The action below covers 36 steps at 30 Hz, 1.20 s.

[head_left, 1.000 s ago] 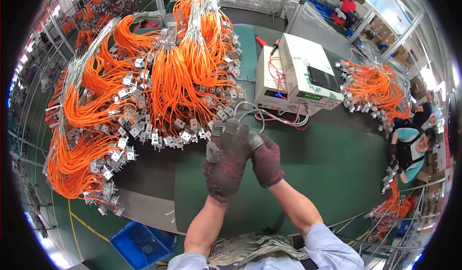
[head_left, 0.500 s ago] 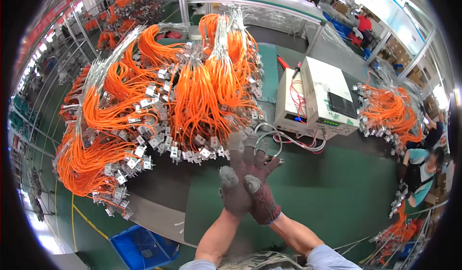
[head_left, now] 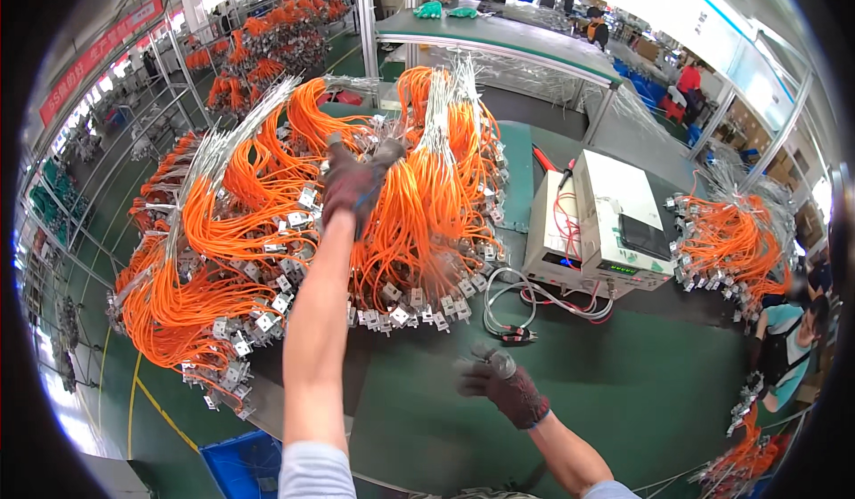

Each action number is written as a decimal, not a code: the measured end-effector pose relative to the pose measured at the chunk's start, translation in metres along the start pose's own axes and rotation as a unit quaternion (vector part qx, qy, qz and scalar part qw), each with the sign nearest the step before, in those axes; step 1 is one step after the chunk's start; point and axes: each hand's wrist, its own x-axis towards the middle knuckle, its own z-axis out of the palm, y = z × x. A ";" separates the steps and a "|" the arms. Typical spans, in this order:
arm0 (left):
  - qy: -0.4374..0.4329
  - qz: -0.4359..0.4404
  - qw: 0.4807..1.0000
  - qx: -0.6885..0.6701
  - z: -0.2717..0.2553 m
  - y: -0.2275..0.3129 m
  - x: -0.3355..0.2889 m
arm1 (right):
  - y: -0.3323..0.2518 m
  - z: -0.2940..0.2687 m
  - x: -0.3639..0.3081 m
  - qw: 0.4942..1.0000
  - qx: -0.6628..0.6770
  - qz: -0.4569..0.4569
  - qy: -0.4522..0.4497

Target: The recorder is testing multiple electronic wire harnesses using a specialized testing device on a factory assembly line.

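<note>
My left hand (head_left: 350,183), in a dark knitted glove with grey fingertips, reaches over the upper end of a bundle of orange cables (head_left: 392,223). Its thumb and a finger stand apart; the glove hides whether it touches the cables. White-metal connectors (head_left: 414,300) hang at the bundle's near end. Lower right, my right hand (head_left: 509,392), gloved alike, hovers above the green mat (head_left: 427,437) with its fingers apart and slightly blurred, holding nothing I can see. A test lead (head_left: 517,332) with dark clips lies on the mat just beyond it.
More orange cable bundles (head_left: 196,312) pile up on the left. Pale boxed test instruments (head_left: 614,205) stand to the right, with another cable heap (head_left: 735,241) beyond. A blue bin (head_left: 233,468) sits at lower left. A co-worker (head_left: 788,348) is at far right.
My hands were together over the mat and have separated. The left has gone forward and left to the cables; the right has moved slightly right and nearer. The view has shifted.
</note>
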 end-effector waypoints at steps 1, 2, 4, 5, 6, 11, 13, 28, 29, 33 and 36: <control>-0.021 0.035 0.997 0.068 0.015 -0.017 0.034 | 0.010 -0.003 -0.003 1.000 0.003 -0.010 -0.013; -0.071 0.015 0.984 0.162 0.028 -0.044 0.093 | 0.024 -0.006 -0.006 0.999 0.001 -0.023 -0.038; -0.149 0.057 0.973 0.167 0.048 -0.040 0.128 | 0.026 -0.017 -0.020 0.999 -0.003 -0.043 -0.019; -0.184 0.079 0.964 0.175 0.050 -0.034 0.141 | 0.024 -0.012 -0.035 0.999 -0.003 -0.043 0.002; -0.227 0.102 0.952 0.179 0.059 -0.027 0.152 | 0.026 -0.018 -0.042 0.999 0.019 -0.037 0.027; -0.326 0.121 0.936 0.047 0.064 -0.020 0.129 | 0.039 -0.072 -0.063 0.981 0.146 -0.005 0.131; -0.286 0.104 0.952 0.027 0.060 -0.079 0.191 | 0.043 -0.079 -0.039 0.983 0.174 0.003 0.053; -0.215 0.020 0.895 -0.391 -0.036 -0.072 -0.089 | -0.067 0.069 0.016 0.940 -0.256 -0.220 -0.047; -0.217 0.006 0.883 -0.416 -0.039 -0.073 -0.102 | -0.068 0.082 0.031 0.899 -0.320 -0.289 -0.075; -0.211 0.061 0.924 -0.314 -0.038 -0.065 -0.175 | -0.055 0.133 0.047 0.908 -0.299 -0.228 -0.185; -0.287 0.077 0.880 -0.370 -0.068 -0.008 -0.248 | -0.038 0.126 0.014 0.971 0.006 0.046 -0.234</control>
